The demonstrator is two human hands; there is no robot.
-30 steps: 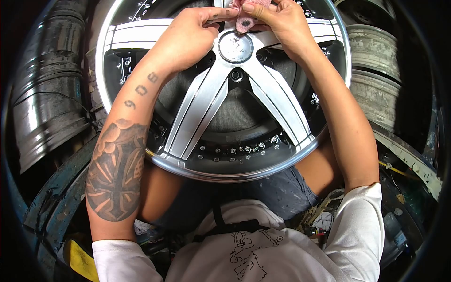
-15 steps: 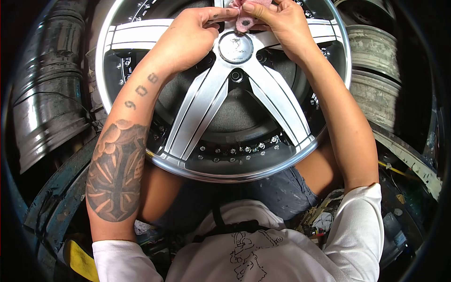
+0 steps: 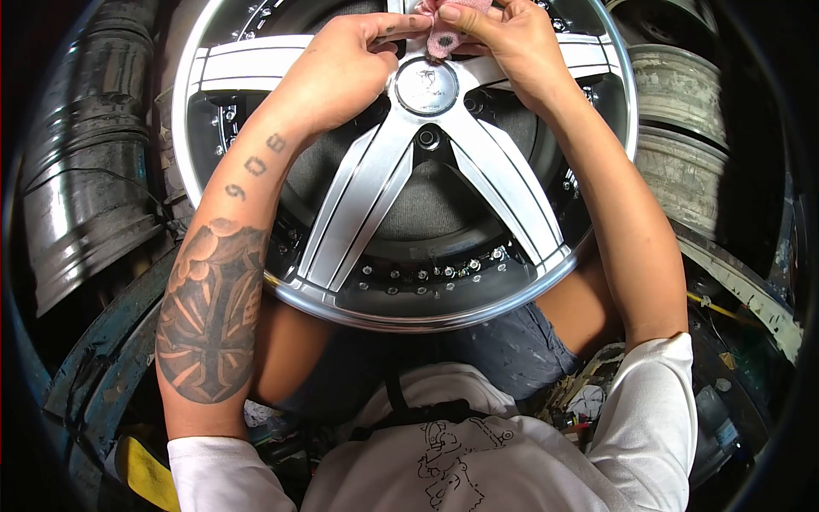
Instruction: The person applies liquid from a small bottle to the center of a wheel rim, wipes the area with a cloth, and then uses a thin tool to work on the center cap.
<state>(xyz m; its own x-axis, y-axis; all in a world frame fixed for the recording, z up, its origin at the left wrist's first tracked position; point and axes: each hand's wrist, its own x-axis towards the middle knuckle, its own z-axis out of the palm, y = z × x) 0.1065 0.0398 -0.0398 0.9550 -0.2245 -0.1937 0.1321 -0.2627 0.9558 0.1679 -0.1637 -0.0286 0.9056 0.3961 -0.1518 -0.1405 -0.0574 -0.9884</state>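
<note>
A large alloy wheel [image 3: 367,209] with silver spokes and a polished rim lies over my thighs. Its round centre cap [image 3: 426,85] sits where the spokes meet. Just above the cap, a pink cloth [image 3: 444,36] with a dark stain rests against the upper spoke. My right hand [image 3: 522,43] pinches this cloth between thumb and fingers. From the other side, my left hand [image 3: 357,64] reaches over the left spoke, its index finger stretched to the cloth's edge and its other fingers curled. Small bolts line the inner rim.
Stacked metal wheel barrels [image 3: 90,162] stand at the left, and more grey, worn rims [image 3: 678,94] at the right. A yellow object [image 3: 147,472] lies at the lower left. Dark curved metal pieces [image 3: 102,350] lie beside my left arm.
</note>
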